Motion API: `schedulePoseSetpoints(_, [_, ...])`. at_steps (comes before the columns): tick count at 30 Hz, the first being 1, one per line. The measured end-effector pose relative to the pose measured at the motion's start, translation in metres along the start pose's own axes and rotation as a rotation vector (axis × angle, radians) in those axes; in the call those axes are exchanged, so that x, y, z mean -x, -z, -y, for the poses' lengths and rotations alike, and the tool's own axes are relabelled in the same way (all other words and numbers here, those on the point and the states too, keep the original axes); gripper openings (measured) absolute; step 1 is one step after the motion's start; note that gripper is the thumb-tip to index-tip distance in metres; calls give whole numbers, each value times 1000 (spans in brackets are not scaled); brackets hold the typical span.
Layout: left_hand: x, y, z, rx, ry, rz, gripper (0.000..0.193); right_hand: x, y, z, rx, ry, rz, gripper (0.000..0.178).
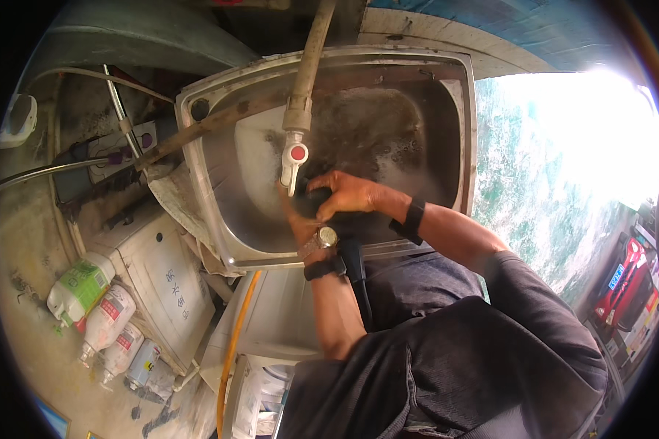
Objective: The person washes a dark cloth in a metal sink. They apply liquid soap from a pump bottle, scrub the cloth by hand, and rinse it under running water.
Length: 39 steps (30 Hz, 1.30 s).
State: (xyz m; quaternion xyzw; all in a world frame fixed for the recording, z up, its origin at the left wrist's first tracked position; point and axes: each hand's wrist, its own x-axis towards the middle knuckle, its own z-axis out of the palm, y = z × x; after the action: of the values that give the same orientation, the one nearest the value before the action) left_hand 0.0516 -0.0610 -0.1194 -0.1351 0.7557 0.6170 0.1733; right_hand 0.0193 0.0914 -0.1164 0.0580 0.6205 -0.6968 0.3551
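**Outdoor wash station: steel sink and surroundings**

Stainless steel sink (458, 139), wet basin, set against a weathered wall. Tap (294, 157) with red-marked handle on a pale pipe. Both hands under the spout: right hand (348, 194) curled closed over a dark object (316, 199); left hand (300, 219) beneath, grip unclear. Plastic bottles (99, 311) lie lower left; orange hose (231, 351) below.

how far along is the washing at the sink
Mid-wash, it seems. Done: the steel sink already looks wet and foamy inside. In hand: the right hand grips a dark object under the tap, with the left hand just below it. Whether water is running is unclear. Left: the object has not been set aside yet.
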Motion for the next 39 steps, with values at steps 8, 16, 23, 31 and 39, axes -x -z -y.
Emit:
schedulePoseSetpoints(8, [-22, 19, 49, 308, 68, 34, 18, -41, -50, 17, 260, 65, -461, 42])
schedulePoseSetpoints(16, [-36, 20, -45, 694, 206, -136, 53, -80, 54, -36, 975, 86, -733, 40])
schedulePoseSetpoints(23, [-48, 48, -51, 719, 454, -221, 79, -72, 109, -39, 1211, -63, -904, 50])
schedulePoseSetpoints(31, [-43, 25, -11, 834, 528, -19, 61, -82, -7, -61, 419, 128, -94, 41])
schedulePoseSetpoints(39, [-31, 21, -4, 751, 468, -42, 45, -26, -47, 42, 208, 187, -183, 38])
